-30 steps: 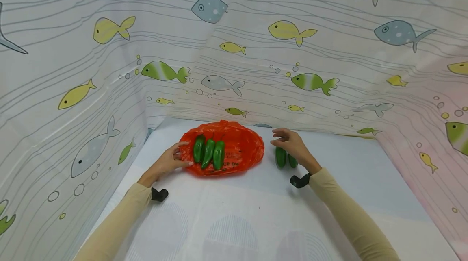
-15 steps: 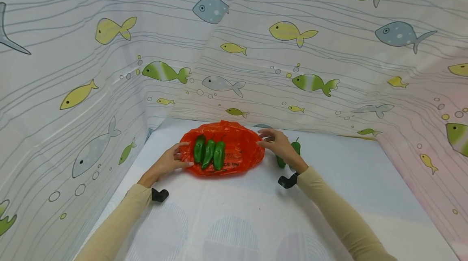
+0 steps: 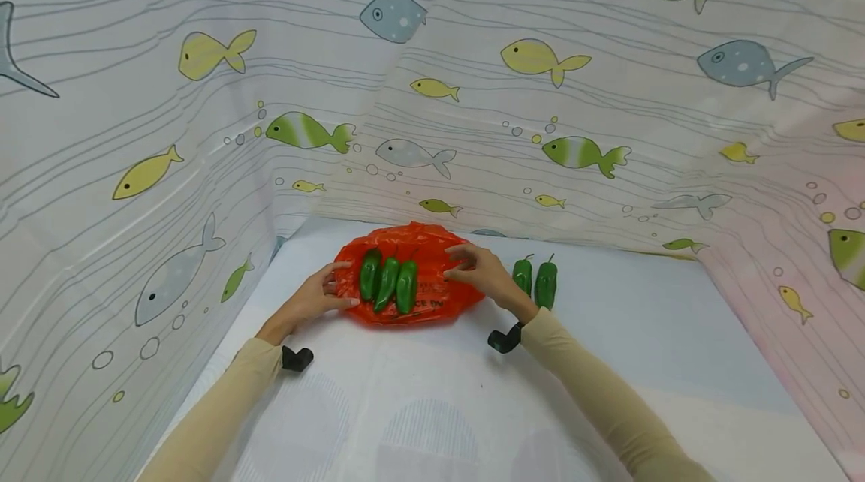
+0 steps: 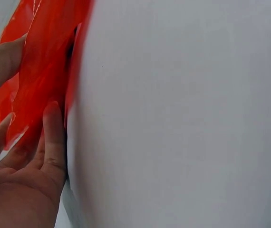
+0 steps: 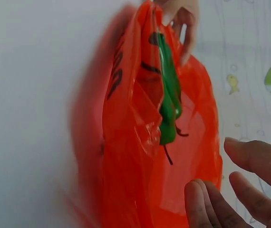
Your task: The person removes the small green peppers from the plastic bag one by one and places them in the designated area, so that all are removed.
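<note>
With three green peppers [image 3: 387, 284] lying in the red bag [image 3: 429, 266] on the counter [image 3: 432, 366], the right hand [image 3: 480, 273] has moved left to the bag's right end, fingers apart and empty, so both ends now have a hand. Two other peppers [image 3: 546, 284], formerly beneath it, show more fully. The left hand [image 3: 309, 302], fingers spread, touches the bag's left edge, unmoved.

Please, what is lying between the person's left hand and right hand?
Three green peppers and part of the red bag; the head view shows this.
</note>
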The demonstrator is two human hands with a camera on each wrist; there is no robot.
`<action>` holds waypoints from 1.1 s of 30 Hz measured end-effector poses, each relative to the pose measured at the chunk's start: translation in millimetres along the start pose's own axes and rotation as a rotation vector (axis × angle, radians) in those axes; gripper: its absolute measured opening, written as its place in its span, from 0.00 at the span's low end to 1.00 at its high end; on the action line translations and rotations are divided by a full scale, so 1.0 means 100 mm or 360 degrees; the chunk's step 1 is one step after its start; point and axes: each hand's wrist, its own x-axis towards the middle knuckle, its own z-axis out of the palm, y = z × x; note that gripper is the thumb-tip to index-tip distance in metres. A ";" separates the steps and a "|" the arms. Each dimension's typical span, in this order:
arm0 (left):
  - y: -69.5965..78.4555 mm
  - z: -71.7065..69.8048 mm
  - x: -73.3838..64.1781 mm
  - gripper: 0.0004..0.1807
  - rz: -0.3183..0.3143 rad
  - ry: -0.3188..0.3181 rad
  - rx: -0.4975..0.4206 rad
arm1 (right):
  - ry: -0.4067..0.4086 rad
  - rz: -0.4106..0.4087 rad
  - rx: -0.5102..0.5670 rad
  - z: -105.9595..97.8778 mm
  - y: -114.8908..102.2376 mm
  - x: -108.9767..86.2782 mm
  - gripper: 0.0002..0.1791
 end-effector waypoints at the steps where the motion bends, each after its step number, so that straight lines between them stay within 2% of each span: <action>1: 0.00 0.00 0.00 0.48 -0.0001 -0.0001 -0.0002 | -0.0002 -0.0009 -0.0003 0.04 0.00 0.01 0.27; 8: 0.02 0.01 0.05 0.46 -0.0027 -0.0011 -0.0010 | -0.0031 -0.0055 -0.0044 0.22 -0.05 0.11 0.27; 15: 0.05 0.02 0.00 0.47 -0.0048 -0.0002 -0.0017 | -0.0105 -0.0003 -0.0102 0.37 -0.10 0.23 0.30; 21: 0.05 0.02 -0.02 0.47 -0.0023 -0.0003 -0.0032 | -0.0126 0.0063 -0.0118 0.46 -0.12 0.33 0.31; 33: 0.02 0.01 0.02 0.48 -0.0035 -0.0004 -0.0002 | -0.0223 0.0206 0.0150 0.55 -0.08 0.53 0.34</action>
